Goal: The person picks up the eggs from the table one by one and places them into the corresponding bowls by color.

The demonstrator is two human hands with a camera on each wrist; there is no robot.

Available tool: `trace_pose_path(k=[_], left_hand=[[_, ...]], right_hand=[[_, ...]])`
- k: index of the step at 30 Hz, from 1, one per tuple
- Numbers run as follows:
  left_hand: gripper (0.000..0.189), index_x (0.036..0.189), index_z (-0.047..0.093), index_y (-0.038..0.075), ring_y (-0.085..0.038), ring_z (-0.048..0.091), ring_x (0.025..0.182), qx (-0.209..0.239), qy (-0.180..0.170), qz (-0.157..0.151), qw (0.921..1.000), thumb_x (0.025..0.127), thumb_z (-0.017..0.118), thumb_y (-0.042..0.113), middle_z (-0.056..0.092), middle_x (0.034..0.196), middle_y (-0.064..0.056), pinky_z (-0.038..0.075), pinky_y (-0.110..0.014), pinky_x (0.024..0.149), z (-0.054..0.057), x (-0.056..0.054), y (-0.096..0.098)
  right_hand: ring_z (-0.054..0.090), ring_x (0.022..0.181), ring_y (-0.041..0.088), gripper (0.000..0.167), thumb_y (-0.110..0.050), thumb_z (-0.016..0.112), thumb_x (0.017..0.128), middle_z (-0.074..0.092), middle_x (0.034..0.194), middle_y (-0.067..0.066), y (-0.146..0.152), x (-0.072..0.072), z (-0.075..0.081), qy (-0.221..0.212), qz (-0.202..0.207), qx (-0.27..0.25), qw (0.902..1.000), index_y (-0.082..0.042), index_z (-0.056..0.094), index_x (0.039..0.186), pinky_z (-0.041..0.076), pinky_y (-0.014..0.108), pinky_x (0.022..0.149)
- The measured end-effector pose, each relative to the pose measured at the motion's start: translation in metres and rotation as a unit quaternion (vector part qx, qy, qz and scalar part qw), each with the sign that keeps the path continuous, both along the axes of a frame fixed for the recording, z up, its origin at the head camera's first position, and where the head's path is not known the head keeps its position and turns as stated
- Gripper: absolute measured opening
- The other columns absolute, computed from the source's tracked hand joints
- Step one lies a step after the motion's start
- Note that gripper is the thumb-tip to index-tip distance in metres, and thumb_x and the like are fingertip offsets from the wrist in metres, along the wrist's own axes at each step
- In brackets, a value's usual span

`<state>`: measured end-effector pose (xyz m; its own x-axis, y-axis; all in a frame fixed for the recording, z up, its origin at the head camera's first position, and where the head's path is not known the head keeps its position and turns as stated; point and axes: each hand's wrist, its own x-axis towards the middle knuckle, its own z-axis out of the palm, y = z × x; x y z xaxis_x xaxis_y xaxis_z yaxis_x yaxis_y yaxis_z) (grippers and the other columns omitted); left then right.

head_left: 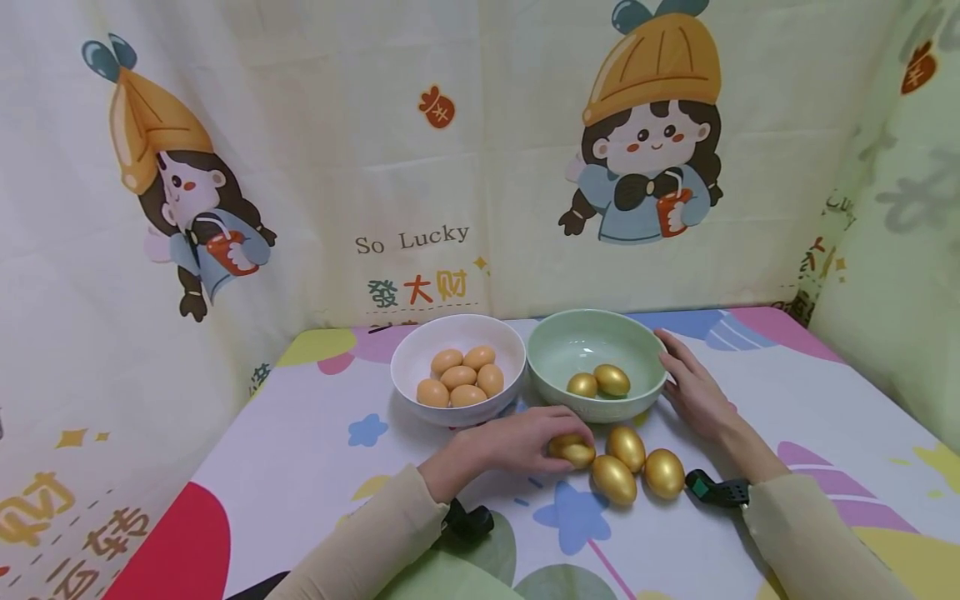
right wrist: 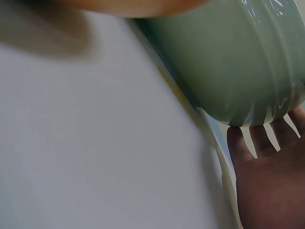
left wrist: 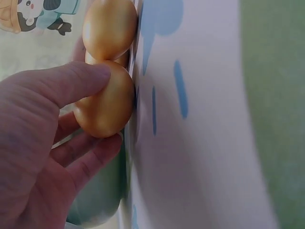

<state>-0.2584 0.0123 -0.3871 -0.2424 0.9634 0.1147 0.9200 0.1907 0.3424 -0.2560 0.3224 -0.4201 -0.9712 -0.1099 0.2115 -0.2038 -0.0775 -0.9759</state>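
My left hand (head_left: 528, 439) pinches a golden egg (left wrist: 106, 102) between thumb and fingers, low over the table in front of the green bowl. Right beside it, three more golden eggs lie in a cluster, one golden egg (head_left: 615, 481) nearest the front. The light green bowl (head_left: 547, 375) has two golden eggs inside, such as the golden egg (head_left: 612, 380). On the bowl's right side rests my right hand (head_left: 697, 387), its extended fingers (right wrist: 262, 140) touching the outer wall and holding no egg.
To the left of the green bowl, close against it, stands a white bowl (head_left: 401, 392) with several brown eggs (head_left: 458, 377). A patterned cloth (head_left: 300, 450) covers the table. Behind it hangs a printed curtain (head_left: 517, 167). Dark wrist devices sit below both hands.
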Motion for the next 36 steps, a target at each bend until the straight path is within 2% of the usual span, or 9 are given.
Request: trace_pose_path(k=[8,13,22,27,33,36], left_hand=[[0.036,0.128,0.062,0.011,-0.005,0.050,0.120,-0.006,0.010,0.000,0.9999,0.094,0.072,0.013,0.059,0.128,-0.002,0.034,-0.013,0.103,-0.003,-0.002,0.000],[0.037,0.129,0.062,0.012,-0.006,0.050,0.119,-0.009,0.018,0.009,0.9998,0.093,0.072,0.013,0.059,0.128,0.000,0.035,-0.014,0.103,0.000,-0.004,-0.004],[0.036,0.126,0.062,0.009,-0.007,0.051,0.117,0.020,0.000,-0.008,0.9998,0.091,0.071,0.007,0.058,0.127,-0.003,0.038,-0.014,0.100,0.008,-0.007,-0.009],[0.037,0.128,0.060,0.008,-0.007,0.051,0.115,0.022,-0.004,-0.009,0.9997,0.092,0.071,0.010,0.060,0.127,-0.003,0.039,-0.014,0.098,0.019,-0.008,-0.011],[0.036,0.127,0.060,0.007,-0.009,0.052,0.104,0.044,-0.011,-0.024,0.9987,0.093,0.071,0.009,0.061,0.120,-0.003,0.043,-0.016,0.091,0.037,-0.011,-0.008],[0.035,0.126,0.060,0.007,-0.009,0.052,0.105,0.050,-0.013,-0.028,0.9983,0.093,0.072,0.008,0.061,0.119,-0.003,0.043,-0.017,0.093,0.042,-0.013,-0.005]], right_hand=[[0.005,0.151,0.034,0.067,-0.029,0.035,0.112,-0.009,0.167,0.017,-0.001,0.000,0.000,-0.003,-0.005,0.003,1.0000,-0.005,-0.003,0.161,0.022,0.034,0.118],[0.006,0.151,0.032,0.067,-0.029,0.036,0.112,-0.008,0.167,0.016,-0.001,0.000,-0.001,-0.004,-0.005,0.000,1.0000,-0.006,-0.003,0.161,0.022,0.034,0.118],[0.006,0.152,0.029,0.068,-0.030,0.037,0.111,-0.009,0.167,0.016,0.000,-0.002,-0.003,0.002,0.000,-0.005,1.0000,-0.004,-0.002,0.161,0.023,0.032,0.117],[0.006,0.152,0.029,0.068,-0.030,0.037,0.111,-0.008,0.167,0.016,0.000,-0.003,-0.004,0.001,-0.004,0.000,1.0000,-0.004,-0.001,0.161,0.022,0.033,0.118],[0.005,0.151,0.031,0.069,-0.031,0.037,0.111,-0.008,0.167,0.016,0.000,-0.004,-0.003,0.003,-0.006,0.001,1.0000,-0.004,-0.001,0.161,0.022,0.033,0.118],[0.005,0.151,0.033,0.069,-0.032,0.037,0.111,-0.008,0.167,0.016,-0.001,-0.003,-0.002,-0.001,-0.006,0.002,1.0000,-0.004,-0.001,0.161,0.024,0.031,0.117]])
